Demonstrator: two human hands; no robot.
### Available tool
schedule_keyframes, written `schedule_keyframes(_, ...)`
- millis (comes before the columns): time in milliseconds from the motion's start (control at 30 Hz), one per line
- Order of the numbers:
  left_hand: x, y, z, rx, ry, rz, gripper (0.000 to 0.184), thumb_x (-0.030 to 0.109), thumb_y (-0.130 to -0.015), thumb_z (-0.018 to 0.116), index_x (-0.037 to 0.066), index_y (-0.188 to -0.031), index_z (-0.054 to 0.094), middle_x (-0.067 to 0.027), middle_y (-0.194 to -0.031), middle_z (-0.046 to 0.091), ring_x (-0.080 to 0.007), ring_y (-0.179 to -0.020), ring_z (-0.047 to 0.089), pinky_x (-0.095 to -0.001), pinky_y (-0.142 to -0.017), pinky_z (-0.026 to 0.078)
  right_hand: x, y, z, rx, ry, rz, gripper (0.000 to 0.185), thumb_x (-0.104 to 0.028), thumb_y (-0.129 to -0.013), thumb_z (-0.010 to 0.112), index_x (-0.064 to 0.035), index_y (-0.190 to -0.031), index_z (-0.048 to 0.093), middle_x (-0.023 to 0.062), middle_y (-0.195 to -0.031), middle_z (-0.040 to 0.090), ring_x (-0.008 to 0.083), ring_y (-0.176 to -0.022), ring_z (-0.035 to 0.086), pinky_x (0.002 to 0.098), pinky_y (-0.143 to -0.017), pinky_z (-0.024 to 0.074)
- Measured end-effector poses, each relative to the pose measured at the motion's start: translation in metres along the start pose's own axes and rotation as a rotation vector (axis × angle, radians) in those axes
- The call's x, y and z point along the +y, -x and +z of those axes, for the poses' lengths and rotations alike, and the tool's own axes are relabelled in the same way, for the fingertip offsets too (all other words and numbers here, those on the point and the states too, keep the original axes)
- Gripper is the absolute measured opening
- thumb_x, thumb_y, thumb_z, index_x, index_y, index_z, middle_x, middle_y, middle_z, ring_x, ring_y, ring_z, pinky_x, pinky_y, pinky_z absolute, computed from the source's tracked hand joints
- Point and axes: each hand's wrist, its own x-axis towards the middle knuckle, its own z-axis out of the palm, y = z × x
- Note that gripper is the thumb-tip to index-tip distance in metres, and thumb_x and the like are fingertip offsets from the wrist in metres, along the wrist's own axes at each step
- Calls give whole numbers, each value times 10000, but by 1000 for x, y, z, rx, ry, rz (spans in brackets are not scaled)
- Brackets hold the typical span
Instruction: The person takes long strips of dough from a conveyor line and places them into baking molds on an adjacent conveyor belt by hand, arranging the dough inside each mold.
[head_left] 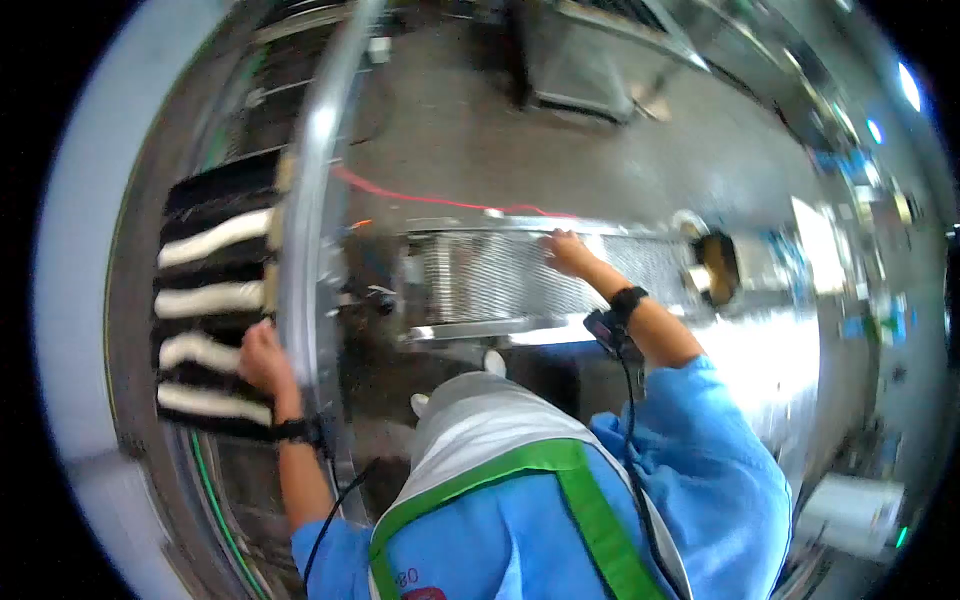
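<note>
Plainly, the left hand [266,360] is at a white strip [202,351].

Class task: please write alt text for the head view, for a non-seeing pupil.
A person's bare left hand is at the end of one of four long white strips on black cloth; the right hand is over a silver ridged metal surface.

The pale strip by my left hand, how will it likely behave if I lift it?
The pale strip is probably floppy, since it lies in a wavy line. Being long and narrow, it may sag if the left hand lifts one end only.
</note>
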Motion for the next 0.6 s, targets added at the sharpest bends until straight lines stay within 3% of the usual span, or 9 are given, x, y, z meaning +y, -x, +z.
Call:
schedule_keyframes(133, 6, -11, -5, -104, -152, 36, 315, 318, -844, 407, 60, -748, 560, -118, -723, 582, -312, -658, 534, -411, -564, 385, 60, 66, 16, 70, 67, 232, 621, -141, -649, 597, -215, -1218, 358, 85, -1261, 294, 319, -1146, 296, 545, -837, 329)
schedule_keyframes(233, 8, -12, -1, -49, -183, 76, 375, 353, -858, 361, 45, -771, 557, -139, -757, 580, -323, -690, 531, -429, -598, 383, 102, 98, 18, 142, 238, 397, 519, -145, -709, 552, -225, -1193, 383, 92, -1250, 322, 321, -1144, 309, 530, -838, 323)
schedule_keyframes(267, 10, -14, -3, -171, -291, 13, 393, 372, -863, 340, 50, -846, 566, -143, -822, 580, -323, -742, 530, -431, -633, 385, 117, 107, 22, 160, 273, 452, 489, -136, -746, 500, -238, -1206, 369, 91, -1277, 297, 315, -1168, 279, 534, -865, 294)
schedule_keyframes(300, 11, -14, -3, -171, -293, 20, 393, 372, -863, 340, 50, -846, 566, -143, -822, 580, -323, -742, 530, -431, -633, 385, 131, 111, 24, 162, 269, 528, 562, -102, -698, 527, -265, -1209, 360, 85, -1298, 265, 338, -1170, 271, 540, -842, 325)
schedule_keyframes(367, 7, -15, -2, -229, -300, -35, 395, 376, -864, 337, 63, -898, 576, -129, -877, 581, -315, -782, 529, -420, -665, 390, 152, 121, 23, 172, 287, 627, 477, -114, -732, 501, -247, -1176, 387, 84, -1280, 283, 333, -1165, 280, 529, -834, 339)
schedule_keyframes(467, -6, -16, 4, -148, -189, 28, 413, 377, -865, 334, 51, -911, 584, -127, -893, 583, -307, -777, 534, -410, -681, 397, 171, 131, 23, 120, 374, 576, 348, -177, -770, 470, -213, -1113, 427, 82, -1267, 292, 310, -1109, 338, 511, -815, 362)
schedule_keyframes(533, 3, -10, -6, -168, -173, -7, 378, 336, -860, 364, 32, -908, 584, -129, -893, 583, -295, -806, 532, -399, -710, 395, 179, 120, 31, 180, 494, 492, 338, -208, -770, 466, -211, -1108, 439, 97, -1209, 367, 293, -1091, 359, 427, -807, 390)
schedule_keyframes(567, 14, -8, -20, -201, -83, -57, 353, 315, -857, 378, 33, -914, 583, -127, -896, 584, -290, -821, 530, -398, -716, 393, 194, 107, 37, 166, 476, 407, 303, -215, -760, 478, -177, -1061, 471, 144, -1129, 434, 320, -1019, 425, 386, -776, 405)
schedule_keyframes(600, 15, -6, -24, -201, -78, -64, 327, 297, -851, 391, 41, -910, 585, -122, -900, 583, -287, -832, 528, -394, -721, 392, 193, 107, 24, 207, 223, 374, 316, -221, -710, 555, -103, -997, 497, 183, -1018, 494, 339, -898, 491, 403, -733, 410)
